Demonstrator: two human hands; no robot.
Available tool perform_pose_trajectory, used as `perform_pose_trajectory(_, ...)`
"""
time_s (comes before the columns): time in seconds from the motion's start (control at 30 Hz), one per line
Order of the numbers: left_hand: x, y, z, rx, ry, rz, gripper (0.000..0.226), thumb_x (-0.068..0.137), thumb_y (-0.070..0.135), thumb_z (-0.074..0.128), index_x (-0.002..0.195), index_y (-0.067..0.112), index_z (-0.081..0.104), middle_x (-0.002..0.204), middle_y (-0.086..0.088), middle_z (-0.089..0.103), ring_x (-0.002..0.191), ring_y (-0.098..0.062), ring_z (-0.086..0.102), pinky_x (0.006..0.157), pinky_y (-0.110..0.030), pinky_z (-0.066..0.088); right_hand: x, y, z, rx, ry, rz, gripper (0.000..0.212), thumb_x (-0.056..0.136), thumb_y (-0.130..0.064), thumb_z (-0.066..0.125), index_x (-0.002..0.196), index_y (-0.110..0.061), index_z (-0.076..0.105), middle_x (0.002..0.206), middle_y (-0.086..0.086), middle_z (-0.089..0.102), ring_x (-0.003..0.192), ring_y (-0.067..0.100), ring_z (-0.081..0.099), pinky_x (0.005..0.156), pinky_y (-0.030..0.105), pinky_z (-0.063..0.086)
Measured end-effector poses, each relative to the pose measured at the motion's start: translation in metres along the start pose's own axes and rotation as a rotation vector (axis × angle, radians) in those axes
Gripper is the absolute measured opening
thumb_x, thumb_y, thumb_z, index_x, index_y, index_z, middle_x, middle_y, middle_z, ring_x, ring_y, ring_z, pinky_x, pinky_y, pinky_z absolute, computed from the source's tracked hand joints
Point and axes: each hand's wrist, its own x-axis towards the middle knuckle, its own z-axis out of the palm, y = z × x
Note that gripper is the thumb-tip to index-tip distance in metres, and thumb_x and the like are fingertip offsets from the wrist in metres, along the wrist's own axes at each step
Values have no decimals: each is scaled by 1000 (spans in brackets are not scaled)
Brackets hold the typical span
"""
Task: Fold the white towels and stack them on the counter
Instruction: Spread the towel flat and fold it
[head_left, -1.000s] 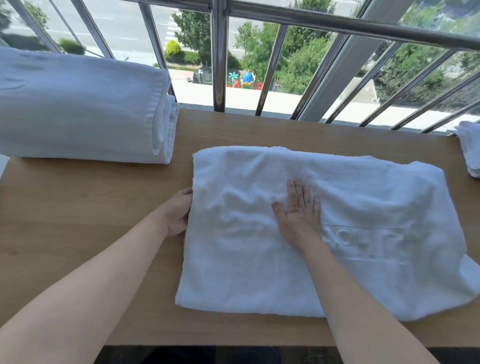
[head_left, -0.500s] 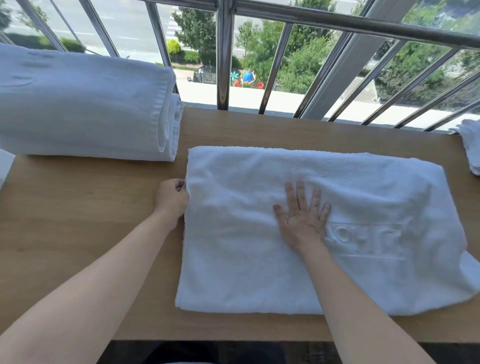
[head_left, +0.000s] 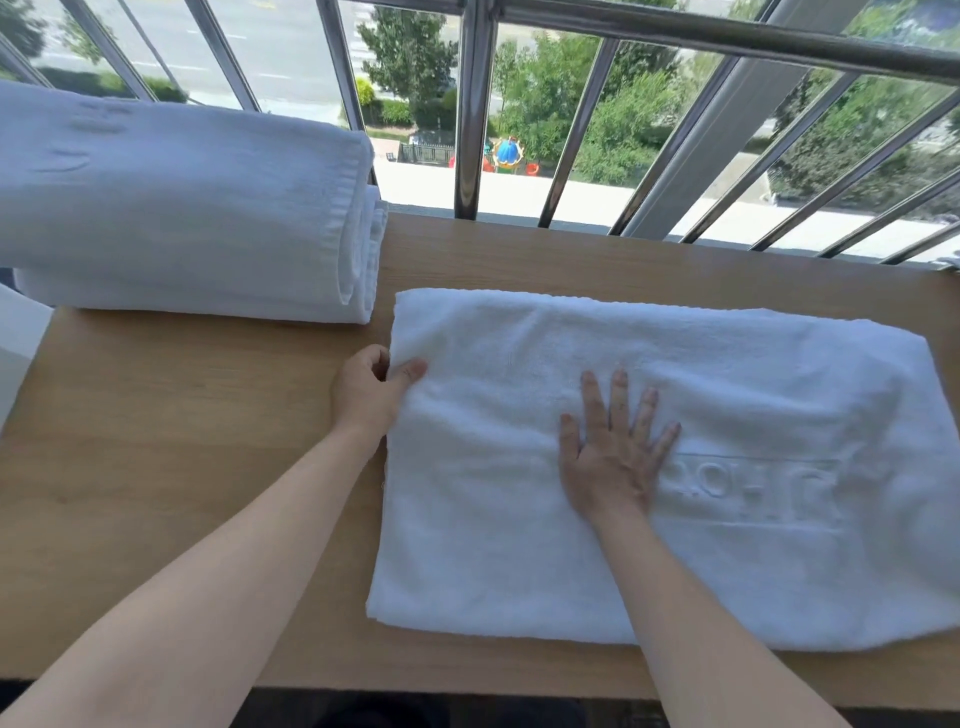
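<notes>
A white towel (head_left: 727, 395) with embossed lettering lies folded flat on the wooden counter (head_left: 182, 441), right of centre. My left hand (head_left: 366, 392) pinches its left edge, thumb on top and fingers tucked under the fabric. Flat on the middle of the towel rests my right hand (head_left: 613, 452), palm down, fingers spread. A stack of folded white towels (head_left: 182, 208) sits at the back left of the counter, its rolled edges facing right.
A metal railing (head_left: 467, 130) runs along the counter's far edge, with a street and trees far below. A white object (head_left: 21, 343) pokes in at the left edge. The counter's near edge runs along the bottom of the view.
My left hand has gone from resting against the towel's left edge to pinching it, thumb now on top. The right hand's fingers spread wider. The view shifted slightly left.
</notes>
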Motion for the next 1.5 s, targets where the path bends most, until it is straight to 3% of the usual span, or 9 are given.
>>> perform_pose_trajectory(0.1, -6, 0, 5, -122, 65, -70, 37, 74, 50, 84, 86, 20, 66, 81, 8, 74, 71, -9, 70, 60, -24, 55, 5, -2, 2, -2, -4, 21, 65, 93, -63, 5, 155, -46, -5, 165, -12, -14, 151, 28, -17, 115, 60, -15)
perform_pose_trajectory(0.23, -35, 0, 4, -145, -153, -166, 61, 65, 63, 83, 107, 24, 63, 99, 8, 73, 87, -10, 72, 69, -29, 59, 10, 0, 3, 10, -29, 28, 65, 92, -65, 2, 153, -47, -11, 164, -13, -19, 150, 26, -22, 114, 60, -17)
perform_pose_trajectory(0.33, -69, -20, -6, -63, -186, -166, 53, 64, 64, 82, 96, 24, 68, 84, 14, 75, 76, -5, 72, 57, -18, 53, 12, 2, 3, 19, -67, 25, 65, 91, -67, 0, 151, -49, -15, 163, -14, -22, 149, 25, -25, 113, 61, -18)
perform_pose_trajectory(0.43, -92, -36, -14, -45, -176, -153, 47, 66, 63, 81, 90, 23, 70, 83, 12, 76, 75, -10, 73, 61, -31, 58, 10, 2, -1, 46, -113, 18, 65, 92, -68, 2, 151, -48, -15, 162, -12, -25, 148, 24, -28, 114, 59, -19)
perform_pose_trajectory(0.77, -131, -44, -27, -70, -325, -208, 46, 67, 56, 82, 105, 36, 66, 96, 19, 74, 84, 0, 71, 61, -16, 55, -81, -3, 21, 11, -55, -31, 64, 98, -62, 3, 153, -38, -22, 160, -4, -33, 146, 21, -33, 118, 50, -18)
perform_pose_trajectory(0.93, -140, -50, -23, 7, -149, -163, 31, 75, 55, 81, 95, 36, 67, 85, 23, 73, 77, 0, 70, 59, -18, 53, -80, 4, 14, 45, -114, -125, 64, 101, -59, 10, 154, -38, -17, 161, -4, -31, 145, 20, -34, 117, 49, -21)
perform_pose_trajectory(1.13, -179, -64, -27, 99, -132, -154, 48, 74, 48, 85, 111, 28, 60, 108, 8, 69, 99, -18, 68, 86, -46, 57, -120, 58, 12, -5, -152, -357, 60, 103, -52, 10, 154, -37, -18, 162, -5, -28, 147, 16, -30, 120, 45, -16)
perform_pose_trajectory(1.33, -213, -53, 14, 613, 221, 78, 77, 88, 39, 73, 150, 17, 34, 155, -8, 33, 142, -30, 30, 116, -51, 26, -138, 119, 4, -75, -205, -333, 60, 103, -51, 7, 155, -35, -18, 163, -3, -25, 149, 19, -24, 119, 47, -17)
perform_pose_trajectory(1.5, -237, -54, 77, 879, -145, 259, 60, 104, 43, 43, 158, 27, 22, 168, -1, 3, 154, -21, -2, 124, -38, 2, -130, 157, -7, -64, -226, -320, 59, 104, -49, 12, 155, -35, -17, 162, -5, -28, 149, 18, -26, 120, 46, -16)
